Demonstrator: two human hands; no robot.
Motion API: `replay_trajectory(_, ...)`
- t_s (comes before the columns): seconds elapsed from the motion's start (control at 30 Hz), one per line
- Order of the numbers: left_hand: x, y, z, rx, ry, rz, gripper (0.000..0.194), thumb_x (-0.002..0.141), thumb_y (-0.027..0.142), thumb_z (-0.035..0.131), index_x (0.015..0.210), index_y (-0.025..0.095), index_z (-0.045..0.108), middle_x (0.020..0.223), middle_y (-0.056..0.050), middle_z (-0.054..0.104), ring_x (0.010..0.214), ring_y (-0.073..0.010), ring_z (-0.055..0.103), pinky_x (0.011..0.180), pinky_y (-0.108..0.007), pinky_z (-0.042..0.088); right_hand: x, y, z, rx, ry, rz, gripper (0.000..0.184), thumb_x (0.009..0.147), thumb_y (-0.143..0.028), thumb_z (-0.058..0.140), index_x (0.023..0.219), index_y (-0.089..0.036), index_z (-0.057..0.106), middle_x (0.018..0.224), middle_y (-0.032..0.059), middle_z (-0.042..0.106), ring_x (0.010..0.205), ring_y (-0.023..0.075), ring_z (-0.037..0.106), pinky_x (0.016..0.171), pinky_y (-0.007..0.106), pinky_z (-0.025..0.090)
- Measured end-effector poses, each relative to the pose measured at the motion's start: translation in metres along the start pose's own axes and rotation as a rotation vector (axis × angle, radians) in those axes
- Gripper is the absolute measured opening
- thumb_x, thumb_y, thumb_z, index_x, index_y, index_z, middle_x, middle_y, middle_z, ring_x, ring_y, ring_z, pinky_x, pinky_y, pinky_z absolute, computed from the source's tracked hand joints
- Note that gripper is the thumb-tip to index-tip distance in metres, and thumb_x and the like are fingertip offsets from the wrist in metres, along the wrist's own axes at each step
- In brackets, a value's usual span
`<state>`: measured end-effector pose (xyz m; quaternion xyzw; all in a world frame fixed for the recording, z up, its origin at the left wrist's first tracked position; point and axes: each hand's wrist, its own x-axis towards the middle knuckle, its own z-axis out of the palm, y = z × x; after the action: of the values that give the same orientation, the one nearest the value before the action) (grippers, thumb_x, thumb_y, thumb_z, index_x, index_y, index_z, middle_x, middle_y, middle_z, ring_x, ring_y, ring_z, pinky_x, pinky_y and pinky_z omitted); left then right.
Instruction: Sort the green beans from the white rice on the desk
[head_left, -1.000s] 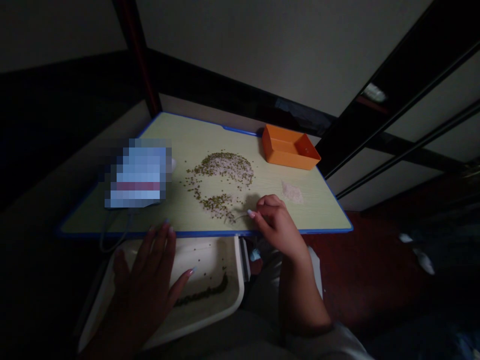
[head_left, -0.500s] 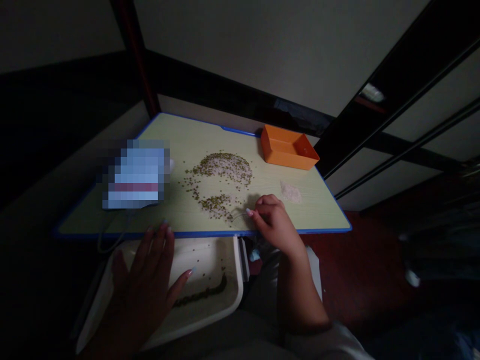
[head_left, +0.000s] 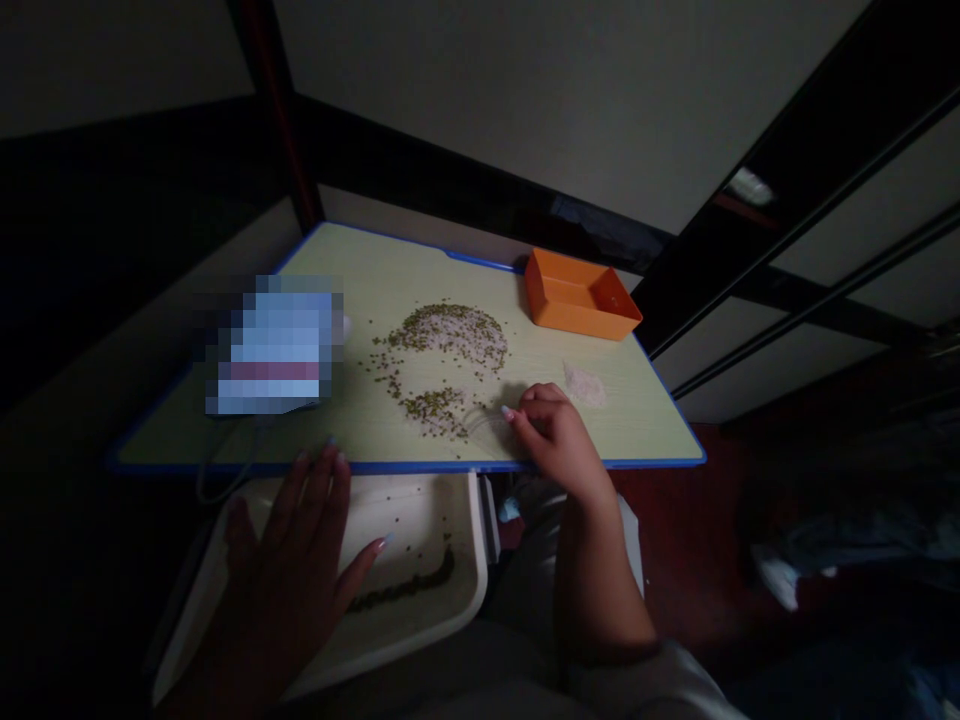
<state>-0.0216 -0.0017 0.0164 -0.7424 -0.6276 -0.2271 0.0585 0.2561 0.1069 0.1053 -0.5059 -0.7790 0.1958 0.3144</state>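
Note:
My right hand (head_left: 559, 430) is closed in a pinch at the table's front edge, on a thin, see-through curved piece (head_left: 487, 418) whose kind I cannot make out. The piece's far end touches a small heap of green beans and white grains (head_left: 435, 408). A larger mixed pile of green beans and white grains (head_left: 454, 335) lies behind it. To the right of my hand is a small heap of white grains (head_left: 583, 385). My left hand (head_left: 300, 540) is open, fingers spread, above a white bin (head_left: 469, 590) with green beans inside, its fingertips near the table edge.
An orange box (head_left: 581, 310) stands at the back right of the blue-edged table (head_left: 360, 270). A blurred-out pale blue object (head_left: 277, 345) with a cable sits at the left. A person's shoe (head_left: 778, 578) shows on the floor to the right.
My right hand has shifted slightly right and away from me with the curved piece. My left hand stays put. The other person's foot on the right has moved.

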Motion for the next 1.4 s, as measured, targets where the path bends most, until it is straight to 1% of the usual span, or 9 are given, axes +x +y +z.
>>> replay_trajectory(0.17, -0.002, 0.000, 0.002, -0.004, 0.008, 0.012, 0.093, 0.089, 0.066, 0.044, 0.160, 0.028, -0.003, 0.163, -0.022, 0.037, 0.151, -0.0390, 0.037, 0.120, -0.080, 0.021, -0.003, 0.006, -0.007, -0.016, -0.023, 0.006, 0.042, 0.098, -0.028, 0.058, 0.058, -0.022, 0.049, 0.074, 0.0036, 0.056, 0.082, 0.0205, 0.053, 0.078, 0.036, 0.041)
replay_trajectory(0.27, -0.002, -0.001, 0.003, 0.008, 0.011, 0.014, 0.091, 0.091, 0.064, 0.043, 0.160, 0.027, -0.004, 0.163, -0.023, 0.036, 0.151, -0.0392, 0.038, 0.118, -0.080, 0.024, -0.003, 0.005, -0.004, -0.006, -0.044, -0.003, 0.040, 0.098, -0.029, 0.058, 0.059, -0.022, 0.052, 0.075, 0.0037, 0.057, 0.083, 0.0205, 0.053, 0.079, 0.036, 0.041)
replay_trajectory(0.5, -0.001, 0.000, 0.001, -0.007, 0.019, 0.004, 0.089, 0.090, 0.070, 0.035, 0.159, 0.029, -0.003, 0.160, -0.024, 0.040, 0.148, -0.0406, 0.042, 0.115, -0.082, 0.026, -0.004, 0.000, 0.001, 0.025, -0.048, -0.025, 0.038, 0.098, -0.026, 0.060, 0.060, -0.021, 0.053, 0.077, 0.0030, 0.057, 0.083, 0.0198, 0.053, 0.079, 0.035, 0.041)
replay_trajectory(0.6, -0.001, 0.000, 0.002, 0.008, 0.037, 0.016, 0.087, 0.092, 0.066, 0.036, 0.160, 0.028, -0.003, 0.160, -0.024, 0.041, 0.148, -0.0398, 0.042, 0.116, -0.082, 0.026, -0.005, -0.001, 0.001, 0.029, -0.053, -0.018, 0.037, 0.098, -0.027, 0.060, 0.062, -0.021, 0.055, 0.079, 0.0031, 0.059, 0.085, 0.0199, 0.054, 0.080, 0.036, 0.041)
replay_trajectory(0.8, -0.001, -0.001, 0.003, 0.023, 0.003, 0.021, 0.092, 0.091, 0.063, 0.045, 0.159, 0.027, -0.005, 0.162, -0.023, 0.037, 0.150, -0.0390, 0.039, 0.117, -0.081, 0.025, -0.008, -0.002, -0.005, 0.031, -0.070, -0.034, 0.039, 0.098, -0.029, 0.059, 0.060, -0.021, 0.054, 0.079, 0.0037, 0.058, 0.086, 0.0203, 0.054, 0.080, 0.036, 0.041)
replay_trajectory(0.97, -0.002, -0.003, 0.003, 0.026, 0.004, 0.030, 0.091, 0.091, 0.063, 0.044, 0.160, 0.027, -0.004, 0.162, -0.024, 0.038, 0.150, -0.0404, 0.040, 0.116, -0.082, 0.026, -0.010, -0.005, -0.012, 0.040, -0.087, -0.049, 0.040, 0.099, -0.029, 0.058, 0.060, -0.021, 0.053, 0.080, 0.0039, 0.057, 0.087, 0.0204, 0.054, 0.082, 0.036, 0.041)
replay_trajectory(1.1, -0.001, -0.001, 0.003, 0.024, 0.018, 0.033, 0.091, 0.091, 0.063, 0.042, 0.160, 0.026, -0.004, 0.161, -0.025, 0.039, 0.149, -0.0405, 0.040, 0.116, -0.083, 0.026, -0.011, -0.007, -0.011, 0.037, -0.099, -0.058, 0.039, 0.099, -0.028, 0.057, 0.061, -0.021, 0.054, 0.081, 0.0036, 0.058, 0.087, 0.0199, 0.054, 0.082, 0.036, 0.041)
replay_trajectory(1.23, 0.000, 0.003, 0.001, 0.040, 0.028, 0.026, 0.085, 0.094, 0.055, 0.042, 0.160, 0.024, -0.004, 0.161, -0.024, 0.039, 0.150, -0.0387, 0.039, 0.117, -0.081, 0.026, -0.010, -0.008, -0.007, 0.030, -0.103, -0.056, 0.039, 0.099, -0.028, 0.058, 0.061, -0.020, 0.054, 0.082, 0.0035, 0.059, 0.086, 0.0196, 0.054, 0.082, 0.036, 0.040)
replay_trajectory(1.4, 0.002, 0.004, -0.001, 0.007, 0.059, 0.028, 0.086, 0.092, 0.067, 0.033, 0.159, 0.028, -0.003, 0.158, -0.025, 0.043, 0.145, -0.0417, 0.045, 0.110, -0.085, 0.032, -0.007, -0.010, -0.002, 0.030, -0.115, -0.070, 0.040, 0.099, -0.028, 0.058, 0.061, -0.020, 0.054, 0.082, 0.0033, 0.058, 0.087, 0.0195, 0.054, 0.083, 0.036, 0.040)
